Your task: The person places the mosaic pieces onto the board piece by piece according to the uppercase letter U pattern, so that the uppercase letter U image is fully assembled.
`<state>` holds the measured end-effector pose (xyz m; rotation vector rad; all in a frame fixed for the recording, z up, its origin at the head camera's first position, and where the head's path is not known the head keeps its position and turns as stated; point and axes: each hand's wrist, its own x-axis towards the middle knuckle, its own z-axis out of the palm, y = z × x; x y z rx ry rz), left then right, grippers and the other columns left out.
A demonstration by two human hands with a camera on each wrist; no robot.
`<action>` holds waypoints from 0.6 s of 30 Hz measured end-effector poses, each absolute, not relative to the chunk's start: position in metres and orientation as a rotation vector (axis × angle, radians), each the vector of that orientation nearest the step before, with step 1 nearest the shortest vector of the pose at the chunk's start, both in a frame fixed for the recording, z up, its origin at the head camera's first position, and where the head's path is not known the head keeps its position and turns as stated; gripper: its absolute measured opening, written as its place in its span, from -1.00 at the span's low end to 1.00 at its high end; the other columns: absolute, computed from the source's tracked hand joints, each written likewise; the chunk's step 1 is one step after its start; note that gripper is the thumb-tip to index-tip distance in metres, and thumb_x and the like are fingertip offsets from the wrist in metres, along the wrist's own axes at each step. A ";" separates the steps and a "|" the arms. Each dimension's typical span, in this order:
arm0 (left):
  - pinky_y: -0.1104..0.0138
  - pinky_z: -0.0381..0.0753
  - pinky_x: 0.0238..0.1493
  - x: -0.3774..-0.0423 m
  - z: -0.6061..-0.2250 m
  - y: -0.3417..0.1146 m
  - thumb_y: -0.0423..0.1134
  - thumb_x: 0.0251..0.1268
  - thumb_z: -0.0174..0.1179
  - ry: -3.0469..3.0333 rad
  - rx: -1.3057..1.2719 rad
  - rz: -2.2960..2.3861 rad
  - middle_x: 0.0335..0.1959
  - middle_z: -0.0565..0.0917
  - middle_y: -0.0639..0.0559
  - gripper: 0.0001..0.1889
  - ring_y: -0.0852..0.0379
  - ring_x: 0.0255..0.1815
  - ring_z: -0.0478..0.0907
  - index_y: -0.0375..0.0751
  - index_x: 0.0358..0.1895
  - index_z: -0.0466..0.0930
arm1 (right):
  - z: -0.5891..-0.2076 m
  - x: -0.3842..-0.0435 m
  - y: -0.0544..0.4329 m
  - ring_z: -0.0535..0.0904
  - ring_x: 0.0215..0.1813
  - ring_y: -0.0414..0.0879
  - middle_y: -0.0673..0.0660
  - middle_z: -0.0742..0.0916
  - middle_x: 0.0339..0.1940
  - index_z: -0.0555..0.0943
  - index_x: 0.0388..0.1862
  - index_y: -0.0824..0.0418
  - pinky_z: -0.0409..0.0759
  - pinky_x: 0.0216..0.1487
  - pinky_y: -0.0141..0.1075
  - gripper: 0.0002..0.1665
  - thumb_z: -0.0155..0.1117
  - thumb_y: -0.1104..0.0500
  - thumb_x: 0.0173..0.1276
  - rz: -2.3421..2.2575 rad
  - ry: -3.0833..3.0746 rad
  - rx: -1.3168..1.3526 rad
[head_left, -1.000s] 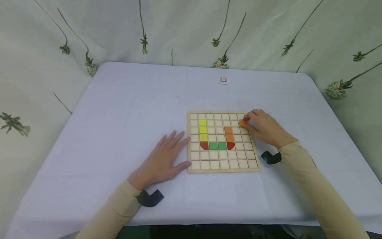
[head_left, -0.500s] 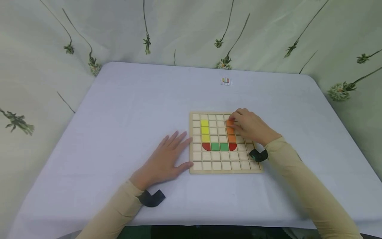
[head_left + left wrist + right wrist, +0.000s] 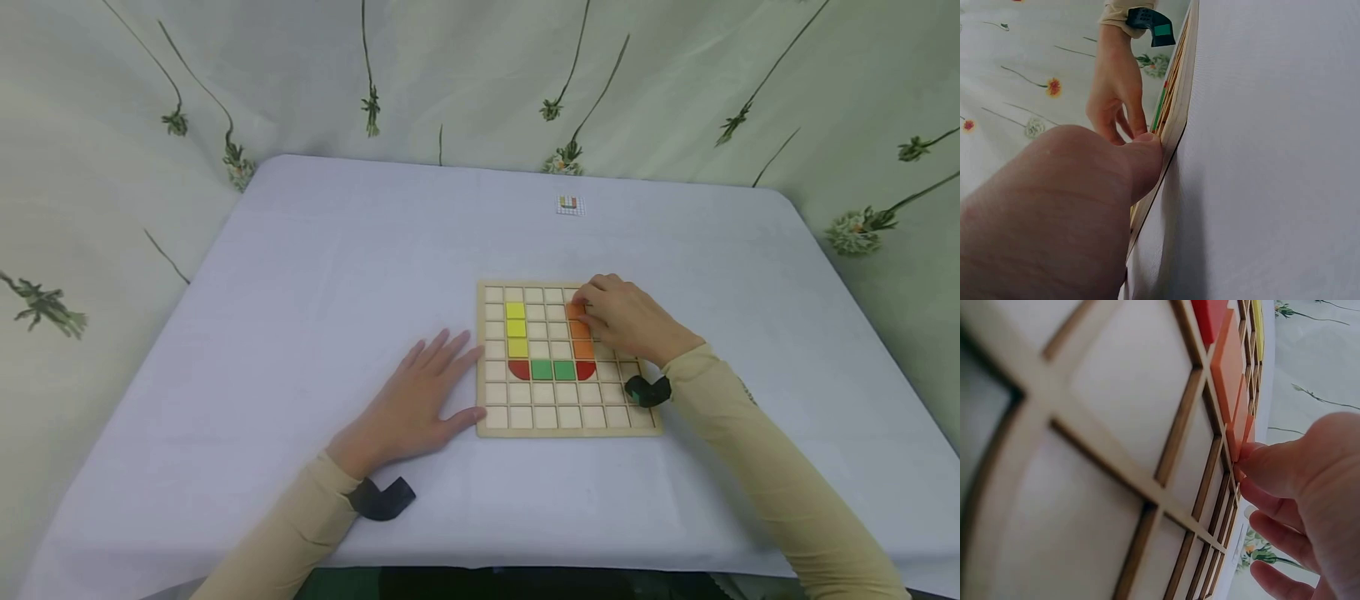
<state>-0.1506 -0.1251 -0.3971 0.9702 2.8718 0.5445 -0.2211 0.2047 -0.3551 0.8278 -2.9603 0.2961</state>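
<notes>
On the table lies a wooden grid board [image 3: 570,432] of square cells. Three yellow square tiles [image 3: 516,328] form a column at its left, and two green square tiles [image 3: 552,370] sit between two red rounded-corner tiles [image 3: 519,369]. Orange square tiles [image 3: 581,330] stack up above the right red one. My right hand [image 3: 633,321] pinches the top orange tile [image 3: 574,312] between thumb and forefinger, at its cell; in the right wrist view the fingertips partly cover it. My left hand [image 3: 416,400] rests flat, fingers spread, thumb and forefinger touching the board's left edge.
A small card [image 3: 571,205] with a coloured U-shaped pattern on a grid lies near the far table edge. A white cloth [image 3: 337,250] covers the table. Behind hangs a flower-patterned curtain [image 3: 480,83]. Each wrist wears a black strap mount [image 3: 382,500].
My right hand has carried an orange tile left from the board's right edge to the top of the orange column. My left hand has stayed at the board's left edge.
</notes>
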 end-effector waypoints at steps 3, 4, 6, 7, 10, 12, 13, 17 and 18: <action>-0.12 -0.09 0.68 -0.150 -0.397 -0.125 0.30 0.40 0.10 2.877 0.971 0.541 0.68 0.10 -0.05 -0.17 -0.14 0.72 -0.10 0.00 0.61 0.15 | -0.355 -0.221 0.205 0.60 -0.04 0.08 0.18 0.72 -0.07 0.67 0.01 0.24 0.66 0.02 -0.07 -0.76 0.37 0.24 0.40 0.293 -2.975 0.815; -0.12 -0.09 0.68 -0.151 -0.398 -0.126 0.30 0.40 0.10 2.878 0.971 0.540 0.68 0.10 -0.05 -0.17 -0.14 0.72 -0.10 -0.01 0.61 0.15 | -0.354 -0.221 0.205 0.60 -0.03 0.08 0.18 0.72 -0.07 0.67 0.01 0.24 0.66 0.01 -0.07 -0.77 0.36 0.23 0.40 0.292 -2.978 0.811; -0.12 -0.08 0.68 -0.151 -0.398 -0.126 0.30 0.40 0.10 2.879 0.975 0.538 0.68 0.11 -0.05 -0.17 -0.14 0.72 -0.10 -0.01 0.61 0.15 | -0.354 -0.220 0.205 0.60 -0.03 0.08 0.18 0.72 -0.07 0.68 0.00 0.24 0.66 0.01 -0.07 -0.78 0.35 0.22 0.42 0.293 -2.979 0.807; -0.12 -0.08 0.68 -0.151 -0.398 -0.126 0.30 0.40 0.10 2.879 0.976 0.537 0.68 0.11 -0.06 -0.17 -0.14 0.72 -0.10 -0.01 0.61 0.15 | -0.354 -0.220 0.205 0.60 -0.04 0.08 0.18 0.72 -0.07 0.68 0.00 0.24 0.66 0.00 -0.07 -0.78 0.35 0.21 0.42 0.293 -2.978 0.806; -0.12 -0.08 0.68 -0.151 -0.399 -0.126 0.29 0.40 0.10 2.879 0.977 0.540 0.68 0.11 -0.06 -0.17 -0.14 0.72 -0.09 -0.01 0.61 0.15 | -0.354 -0.220 0.205 0.61 -0.04 0.08 0.18 0.73 -0.07 0.69 0.00 0.23 0.66 0.00 -0.07 -0.78 0.34 0.19 0.44 0.300 -2.975 0.803; -0.13 -0.08 0.68 -0.151 -0.399 -0.126 0.29 0.40 0.11 2.880 0.978 0.542 0.68 0.11 -0.06 -0.17 -0.14 0.72 -0.09 -0.01 0.61 0.16 | -0.354 -0.219 0.205 0.61 -0.04 0.08 0.19 0.73 -0.07 0.68 0.00 0.23 0.65 0.00 -0.07 -0.78 0.33 0.18 0.44 0.306 -2.970 0.799; -0.13 -0.08 0.68 -0.151 -0.399 -0.127 0.29 0.40 0.11 2.880 0.978 0.544 0.68 0.11 -0.05 -0.17 -0.14 0.72 -0.09 -0.01 0.61 0.16 | -0.354 -0.218 0.206 0.61 -0.04 0.08 0.19 0.73 -0.07 0.69 0.00 0.24 0.65 0.00 -0.06 -0.77 0.33 0.17 0.45 0.310 -2.964 0.794; -0.13 -0.07 0.68 -0.151 -0.399 -0.127 0.28 0.40 0.11 2.883 0.976 0.554 0.67 0.12 -0.05 -0.17 -0.14 0.72 -0.08 -0.01 0.61 0.16 | -0.352 -0.210 0.213 0.63 0.00 0.12 0.22 0.74 -0.04 0.70 -0.01 0.29 0.65 0.03 -0.03 -0.76 0.31 0.18 0.45 0.312 -2.937 0.779; -0.13 -0.06 0.68 -0.151 -0.399 -0.128 0.28 0.40 0.12 2.883 0.975 0.556 0.67 0.12 -0.05 -0.17 -0.14 0.72 -0.08 -0.01 0.61 0.17 | -0.352 -0.206 0.216 0.63 0.02 0.14 0.23 0.74 -0.02 0.69 0.00 0.30 0.65 0.05 -0.01 -0.75 0.30 0.18 0.45 0.306 -2.937 0.763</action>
